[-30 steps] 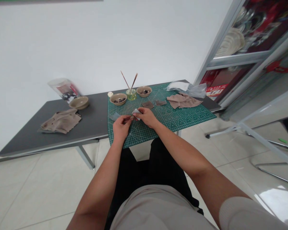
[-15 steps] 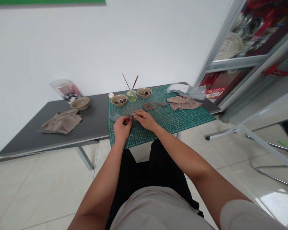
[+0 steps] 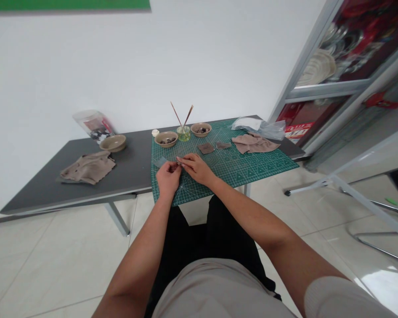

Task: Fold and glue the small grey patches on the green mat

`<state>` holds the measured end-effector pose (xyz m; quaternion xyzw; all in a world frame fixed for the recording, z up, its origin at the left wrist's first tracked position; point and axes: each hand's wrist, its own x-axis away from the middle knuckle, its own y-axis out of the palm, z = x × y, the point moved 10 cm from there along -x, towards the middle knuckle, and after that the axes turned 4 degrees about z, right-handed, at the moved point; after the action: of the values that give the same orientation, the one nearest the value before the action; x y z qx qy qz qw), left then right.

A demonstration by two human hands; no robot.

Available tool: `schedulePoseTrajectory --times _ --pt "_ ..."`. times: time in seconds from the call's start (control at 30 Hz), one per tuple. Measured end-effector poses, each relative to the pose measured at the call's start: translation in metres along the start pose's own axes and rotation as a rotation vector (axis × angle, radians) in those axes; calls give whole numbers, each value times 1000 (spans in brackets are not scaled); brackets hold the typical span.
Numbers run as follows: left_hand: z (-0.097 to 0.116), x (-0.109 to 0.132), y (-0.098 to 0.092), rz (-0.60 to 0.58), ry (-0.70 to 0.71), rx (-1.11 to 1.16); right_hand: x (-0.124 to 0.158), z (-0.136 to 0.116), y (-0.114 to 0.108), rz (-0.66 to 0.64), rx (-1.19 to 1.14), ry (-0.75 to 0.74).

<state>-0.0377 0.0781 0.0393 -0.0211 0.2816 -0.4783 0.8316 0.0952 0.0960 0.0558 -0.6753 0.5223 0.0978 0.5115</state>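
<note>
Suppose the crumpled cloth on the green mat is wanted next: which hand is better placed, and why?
Probably the right hand: it is nearer the crumpled cloth; the left hand would reach across the right.

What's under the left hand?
The green mat shows around the left hand, with a grayish piece just beyond it. Whatever the hand itself covers cannot be seen.
</note>
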Motion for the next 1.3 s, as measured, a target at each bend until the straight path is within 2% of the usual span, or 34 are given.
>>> schedulePoseTrajectory --times 0.17,0.43,0.6,0.83,0.93,1.07,1.2,1.3 --pt "-1 3 -5 37 15 21 5 -5 -1 7 97 -19" --pt "6 3 2 -26 52 -42 9 -10 5 -32 196 -19" --pt "0 0 2 -19 2 85 9 7 -7 83 184 125" --pt "-2 -4 11 -89 -54 295 13 37 -25 270 -68 391" --pt "3 -4 10 -91 14 222 16 47 -24 294 -184 475" --pt "5 -2 12 -98 78 99 17 50 -20 279 -215 503" --pt "4 1 11 -62 76 45 17 44 -22 252 -168 497" --pt "12 4 11 -49 138 -31 17 36 -23 222 -91 484"
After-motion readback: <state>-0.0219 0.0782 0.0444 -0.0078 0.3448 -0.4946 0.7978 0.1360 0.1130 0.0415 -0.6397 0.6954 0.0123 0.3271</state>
